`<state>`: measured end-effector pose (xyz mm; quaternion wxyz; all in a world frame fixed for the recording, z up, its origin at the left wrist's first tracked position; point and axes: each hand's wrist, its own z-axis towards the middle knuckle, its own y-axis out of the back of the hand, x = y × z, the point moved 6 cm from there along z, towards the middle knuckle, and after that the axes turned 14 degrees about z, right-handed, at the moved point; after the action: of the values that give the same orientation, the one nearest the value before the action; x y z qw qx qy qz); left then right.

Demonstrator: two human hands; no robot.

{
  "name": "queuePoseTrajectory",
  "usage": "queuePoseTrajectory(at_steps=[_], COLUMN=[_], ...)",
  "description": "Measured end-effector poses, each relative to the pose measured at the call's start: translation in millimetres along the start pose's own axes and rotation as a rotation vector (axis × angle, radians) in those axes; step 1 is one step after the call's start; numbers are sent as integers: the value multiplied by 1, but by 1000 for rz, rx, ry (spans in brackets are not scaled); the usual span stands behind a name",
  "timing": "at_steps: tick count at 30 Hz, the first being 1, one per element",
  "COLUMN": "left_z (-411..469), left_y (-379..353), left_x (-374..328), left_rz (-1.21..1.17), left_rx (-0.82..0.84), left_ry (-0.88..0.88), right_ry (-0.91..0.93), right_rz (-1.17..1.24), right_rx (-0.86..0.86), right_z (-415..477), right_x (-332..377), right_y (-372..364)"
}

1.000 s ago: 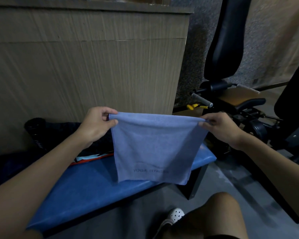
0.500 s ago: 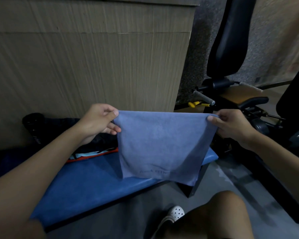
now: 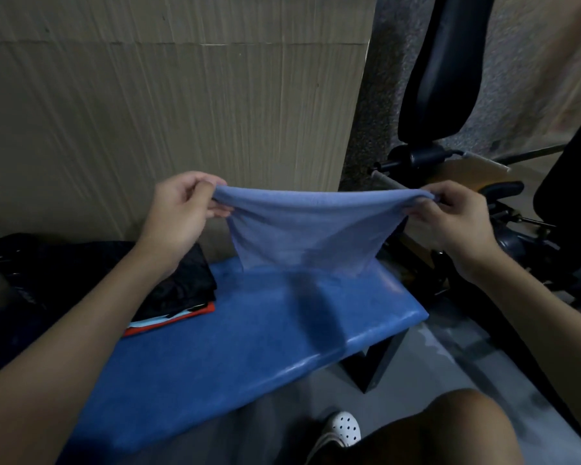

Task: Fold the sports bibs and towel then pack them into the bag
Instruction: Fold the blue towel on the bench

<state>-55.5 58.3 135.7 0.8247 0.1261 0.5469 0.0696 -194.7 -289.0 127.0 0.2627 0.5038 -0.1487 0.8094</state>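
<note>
we hold the soft pale-blue cloth towel (image 3: 306, 233) in the air over the far end of the blue padded worktop (image 3: 249, 347). our left grip (image 3: 178, 213) pinches one top corner between thumb and fingers and our right grip (image 3: 457, 216) pinches the other, so both are clenched on the cloth. the towel sags between them. its lower edge hangs at the pad's surface, though we cannot tell whether it touches.

to the left on the worktop lies a flat stack of dark folded sports bibs (image 3: 182, 286) with a red-orange bib (image 3: 168, 322) at the bottom. we judge the bib folding to be done, or nearly so. the towel looks rounded along its top edge, so it may already be doubled once, but it is too wide to pack and needs at least one more fold.

further left sits a black shape (image 3: 14, 263) against the wood-grain wall. it may be the bag, though the light there is too dim to be sure. nothing appears packed, so we have the towel to finish and then everything to load.
</note>
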Motion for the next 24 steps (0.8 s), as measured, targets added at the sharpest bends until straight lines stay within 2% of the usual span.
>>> queuePoseTrajectory(at_steps=[3, 10, 12, 13, 15, 17, 20, 22, 24], left_z=[-17, -83, -91, -90, -81, -75, -74, -81, -86], left_y=[-12, -54, -58, -60, -67, -85, -119, -132, -135], left_x=[37, 169, 188, 190, 182, 178, 196, 208, 212], left_rz=[93, 464, 642, 751, 859, 836, 906, 1033, 1193], left_rx=[90, 465, 603, 612, 543, 557, 727, 819, 828], left_ry=[38, 194, 167, 88, -93, -210, -214, -253, -323], right_ry=[-74, -430, -497, -512, -481, -442, -243, -174, -109], right_rz=[-77, -451, -472, -482, -522, -584, -662, -764, -940], right_rx=[68, 294, 323, 323, 347, 386, 435, 500, 488], right_z=[-15, -98, -108, -107, -100, -92, -82, -87, -89], right_x=[-35, -171, -188, -193, -200, -206, -213, -222, -226], right_y=[-3, -4, -6, -7, -17, -33, -60, -71, -69])
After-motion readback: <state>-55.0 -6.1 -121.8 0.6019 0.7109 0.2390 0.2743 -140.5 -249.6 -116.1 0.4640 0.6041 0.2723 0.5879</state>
